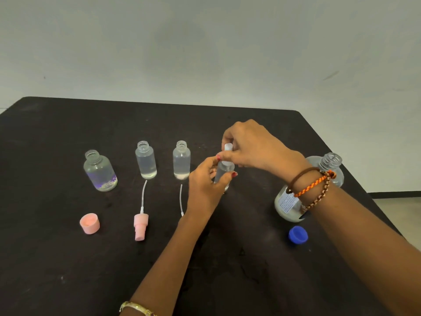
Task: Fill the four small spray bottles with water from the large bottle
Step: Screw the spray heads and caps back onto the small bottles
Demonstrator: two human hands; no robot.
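Observation:
Three small clear bottles stand uncapped in a row: a wider one with a purple print (100, 171), a second (146, 160) and a third (181, 160). My left hand (206, 182) grips the body of a fourth small bottle (222, 173) standing on the table. My right hand (248, 144) pinches the white spray top (228, 152) sitting on that bottle's neck. The large bottle (329, 167) stands uncapped at the right, partly hidden behind my right wrist.
On the black table (68, 270) lie a pink cap (90, 223), a pink spray head with its tube (141, 225), a white tube (181, 199) partly under my left hand, and a blue cap (298, 235). A pale wall rises behind.

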